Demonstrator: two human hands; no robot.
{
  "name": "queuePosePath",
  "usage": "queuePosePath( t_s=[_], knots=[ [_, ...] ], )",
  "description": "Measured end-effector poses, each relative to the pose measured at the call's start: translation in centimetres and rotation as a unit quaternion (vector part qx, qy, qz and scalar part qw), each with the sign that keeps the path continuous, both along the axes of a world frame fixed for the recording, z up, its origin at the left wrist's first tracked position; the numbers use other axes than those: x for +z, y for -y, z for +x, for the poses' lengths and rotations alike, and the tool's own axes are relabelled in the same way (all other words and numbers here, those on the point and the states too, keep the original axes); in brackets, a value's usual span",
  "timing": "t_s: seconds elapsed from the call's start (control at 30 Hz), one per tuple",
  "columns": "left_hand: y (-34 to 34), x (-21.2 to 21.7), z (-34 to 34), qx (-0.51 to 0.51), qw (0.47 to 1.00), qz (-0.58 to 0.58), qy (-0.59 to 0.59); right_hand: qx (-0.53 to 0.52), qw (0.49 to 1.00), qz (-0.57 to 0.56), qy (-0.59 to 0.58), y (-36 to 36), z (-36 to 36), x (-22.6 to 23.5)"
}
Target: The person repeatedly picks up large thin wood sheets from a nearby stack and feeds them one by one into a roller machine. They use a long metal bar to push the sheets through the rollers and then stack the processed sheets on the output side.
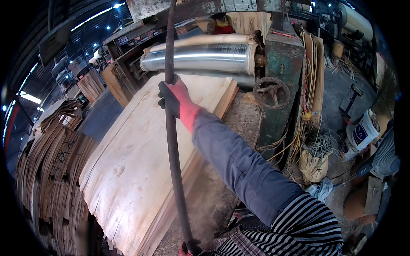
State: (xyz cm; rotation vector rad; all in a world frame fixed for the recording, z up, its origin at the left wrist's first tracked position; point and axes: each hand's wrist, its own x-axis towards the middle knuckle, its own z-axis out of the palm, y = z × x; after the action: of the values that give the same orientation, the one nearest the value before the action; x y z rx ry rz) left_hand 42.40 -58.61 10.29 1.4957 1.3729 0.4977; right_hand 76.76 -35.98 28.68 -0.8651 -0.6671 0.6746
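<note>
A long, dark, rod-like pole [171, 141] runs from the top of the view down to its lower edge, in front of a stack of pale wood veneer sheets [128, 162]. My right hand [176, 99], in a red and black glove, is closed around the pole above the far part of the stack. Low in the view, my left hand [191, 248], also gloved, is wrapped around the pole's lower part and is partly cut off by the frame edge. Beyond the sheets lies a shiny metal roller [198, 59] with a pale roll above it.
A green machine frame with a rusty handwheel [271, 92] stands right of the roller. Stacked rough veneer [55, 166] is at left. Cables, a white bucket [362, 132] and a fan [384, 155] crowd the right. A person in red [223, 26] is behind the roller.
</note>
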Motion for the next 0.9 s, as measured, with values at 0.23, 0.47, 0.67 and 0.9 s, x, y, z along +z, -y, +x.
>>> queuePosePath(
  t_s=[0.23, 0.47, 0.67, 0.9],
  knots=[
    [0.4, 1.2, 0.5, -0.007, 0.999, 0.029, -0.030, -0.006, 1.000, 0.011, 0.010, 0.2, 0.3, 0.5],
    [0.2, 3.6, 0.8, 0.025, 0.998, 0.000, 0.059, -0.011, 1.000, 0.027, 0.005, -1.0, 0.9, 2.3],
    [-1.6, 1.1, -2.2, -0.026, 0.987, -0.006, 0.155, -0.011, 0.997, 0.069, 0.018, -1.7, 2.0, 4.6],
    [-2.1, 5.2, 0.2, -0.068, 0.980, -0.007, 0.186, -0.054, 0.995, 0.074, 0.047, -2.8, 4.0, 6.1]
  ],
)
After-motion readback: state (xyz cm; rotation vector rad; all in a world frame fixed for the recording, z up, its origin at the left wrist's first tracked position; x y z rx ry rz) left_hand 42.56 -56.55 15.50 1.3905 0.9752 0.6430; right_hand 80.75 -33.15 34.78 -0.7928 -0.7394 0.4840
